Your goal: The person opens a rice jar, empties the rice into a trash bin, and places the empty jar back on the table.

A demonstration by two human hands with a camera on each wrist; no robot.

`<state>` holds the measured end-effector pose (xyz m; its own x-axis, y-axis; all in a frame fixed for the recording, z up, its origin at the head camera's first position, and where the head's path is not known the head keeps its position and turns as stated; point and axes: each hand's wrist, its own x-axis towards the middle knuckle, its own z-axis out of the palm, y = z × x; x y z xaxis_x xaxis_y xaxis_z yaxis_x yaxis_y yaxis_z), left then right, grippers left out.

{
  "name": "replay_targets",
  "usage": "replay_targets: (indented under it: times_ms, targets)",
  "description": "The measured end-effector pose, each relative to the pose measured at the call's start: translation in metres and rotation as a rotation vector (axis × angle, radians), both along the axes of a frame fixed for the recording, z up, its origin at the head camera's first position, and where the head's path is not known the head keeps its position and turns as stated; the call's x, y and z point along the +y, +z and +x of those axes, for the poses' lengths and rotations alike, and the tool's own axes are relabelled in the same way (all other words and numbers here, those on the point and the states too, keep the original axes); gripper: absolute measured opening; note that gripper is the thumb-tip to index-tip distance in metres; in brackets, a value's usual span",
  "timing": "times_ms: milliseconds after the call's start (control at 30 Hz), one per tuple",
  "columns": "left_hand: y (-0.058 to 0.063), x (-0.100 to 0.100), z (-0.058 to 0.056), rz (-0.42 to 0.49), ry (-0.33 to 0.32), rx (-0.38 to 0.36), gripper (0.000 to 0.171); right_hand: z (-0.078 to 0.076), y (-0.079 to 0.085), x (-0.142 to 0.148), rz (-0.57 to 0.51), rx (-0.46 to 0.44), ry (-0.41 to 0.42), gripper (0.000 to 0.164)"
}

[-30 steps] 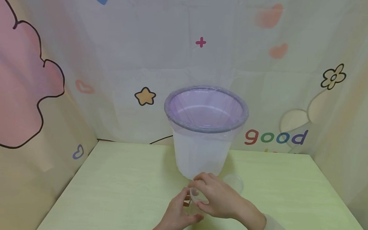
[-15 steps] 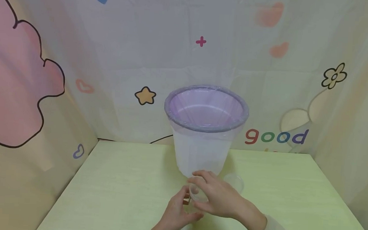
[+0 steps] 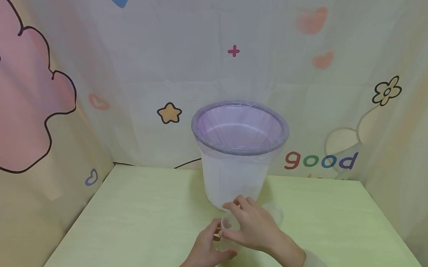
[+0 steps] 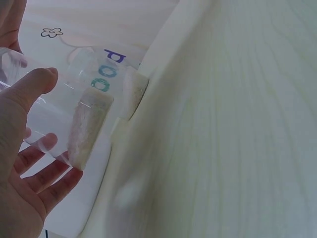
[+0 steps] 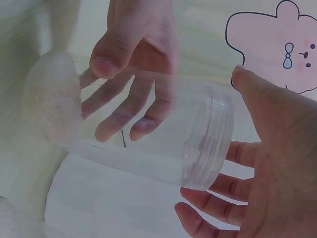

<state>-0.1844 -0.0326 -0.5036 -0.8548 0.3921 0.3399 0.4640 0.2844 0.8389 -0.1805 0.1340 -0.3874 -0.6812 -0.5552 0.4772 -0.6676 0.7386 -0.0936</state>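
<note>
A clear plastic jar (image 3: 230, 222) stands between both hands near the front of the table. Pale, grainy-looking stuff (image 4: 90, 129) fills its bottom end in the left wrist view. My left hand (image 3: 204, 246) grips the jar's body, thumb on one side and fingers on the other. Around the ridged top end (image 5: 208, 141) curve the fingers and thumb of my right hand (image 3: 255, 228), reaching in from the right. Part of the jar's top is hidden behind that hand in the head view.
A white bin (image 3: 233, 179) with a purple rim and a clear liner stands just behind the hands. To its right is a second clear jar (image 3: 276, 212), also with pale stuff at its bottom. Printed cloth (image 3: 149, 45) hangs at the back and sides of the table (image 3: 140, 218).
My right hand has shifted slightly around the jar's top, its fingers and thumb now further apart. The left hand stays on the jar's body.
</note>
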Motion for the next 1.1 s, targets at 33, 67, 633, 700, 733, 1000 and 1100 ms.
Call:
replay_targets:
  times_ms: [33,67,633,700,733,1000,1100]
  targets:
    - [0.0004,0.0,0.0,0.001,0.0,0.003,0.061,0.0,-0.0007,-0.0006,0.001,-0.004,-0.009,0.049]
    - [0.0008,-0.0001,0.0,0.002,0.0,0.006,0.061,0.0,-0.0012,-0.0011,0.003,-0.007,-0.015,0.049]
    - [-0.0007,0.0009,-0.0012,0.006,-0.006,-0.015,0.063,0.0003,-0.0017,-0.0009,0.012,-0.054,0.045,0.043]
    - [-0.0006,0.0012,-0.0011,0.003,-0.007,-0.022,0.063,0.0004,-0.0012,-0.0005,0.018,-0.058,0.051,0.043]
    - [-0.0008,0.0011,-0.0012,0.003,-0.007,-0.024,0.064,0.0005,-0.001,-0.0004,0.021,-0.06,0.054,0.042]
    - [-0.0016,0.0007,-0.0009,0.002,-0.009,0.011,0.064,-0.0004,-0.0007,0.0013,0.035,-0.046,0.098,0.041]
    - [-0.0016,0.0007,-0.0008,0.001,-0.009,0.024,0.064,-0.0011,-0.0003,0.0024,0.04,-0.049,0.125,0.04]
